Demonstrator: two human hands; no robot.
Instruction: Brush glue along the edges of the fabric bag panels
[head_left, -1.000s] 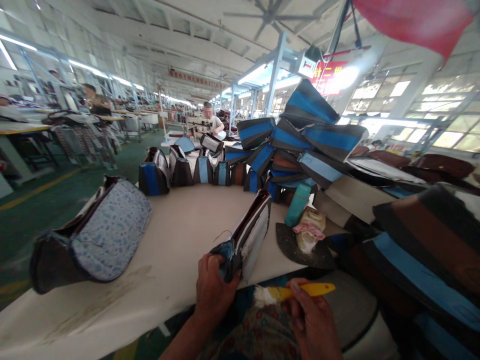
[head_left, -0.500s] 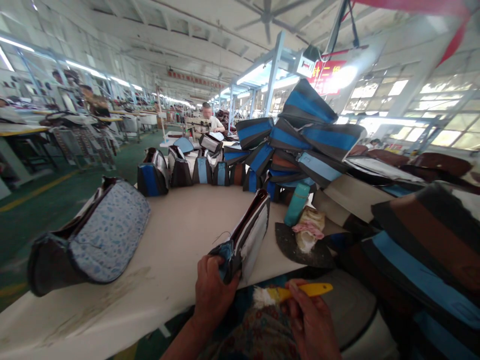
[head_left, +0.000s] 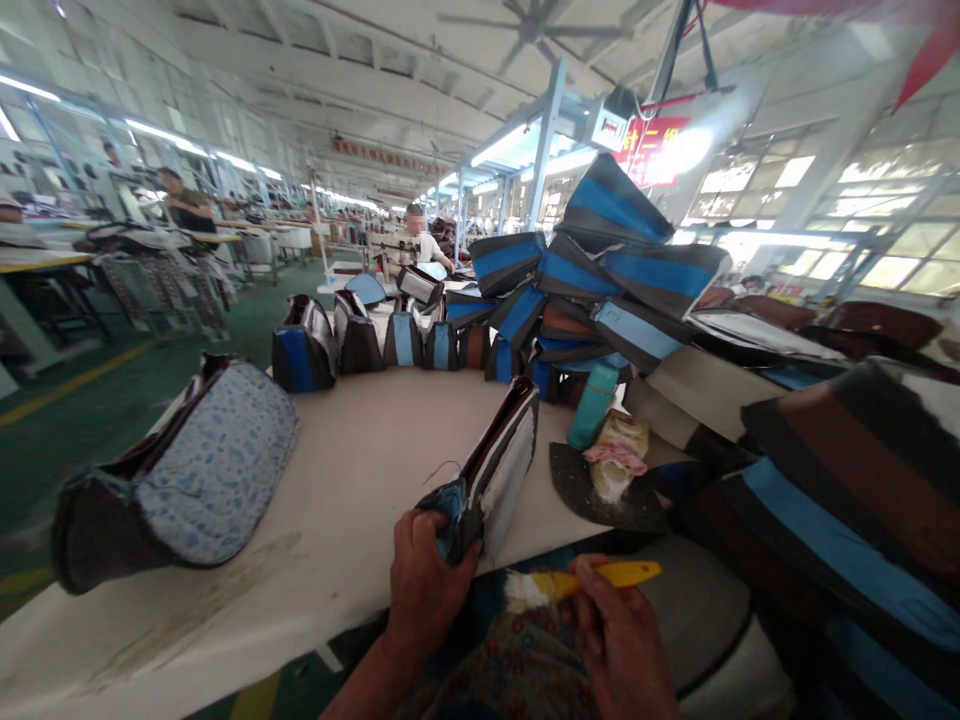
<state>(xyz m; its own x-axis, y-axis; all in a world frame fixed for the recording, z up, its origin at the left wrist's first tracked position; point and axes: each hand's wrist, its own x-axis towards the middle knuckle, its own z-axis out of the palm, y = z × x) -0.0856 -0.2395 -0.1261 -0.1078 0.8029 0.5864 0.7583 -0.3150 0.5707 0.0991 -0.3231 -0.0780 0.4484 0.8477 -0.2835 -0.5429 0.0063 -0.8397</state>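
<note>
My left hand (head_left: 431, 575) is closed on the near end of a partly sewn bag (head_left: 499, 480), its fingers over the blue and dark end panel. The bag stands on the pale table (head_left: 360, 460) with its opening upward and a white side facing right. In my right hand (head_left: 619, 625) is a yellow-handled brush (head_left: 577, 582), gripped along its handle. Its whitish bristles point left, just below the bag and apart from it. A larger bag with a blue-patterned side (head_left: 221, 460) lies at the table's left.
A row of bags (head_left: 304, 350) lines the table's far edge. Blue and grey bags (head_left: 615, 220) are heaped behind on the right. A teal bottle (head_left: 593, 405) stands near a whitish pouch (head_left: 616, 455) on a dark scrap. More stacked pieces (head_left: 847, 470) crowd the right. A person (head_left: 424, 240) sits beyond.
Both hands keep their holds, and the bag and brush stay almost where they were. The view shifts very slightly. The person at the back has moved a little.
</note>
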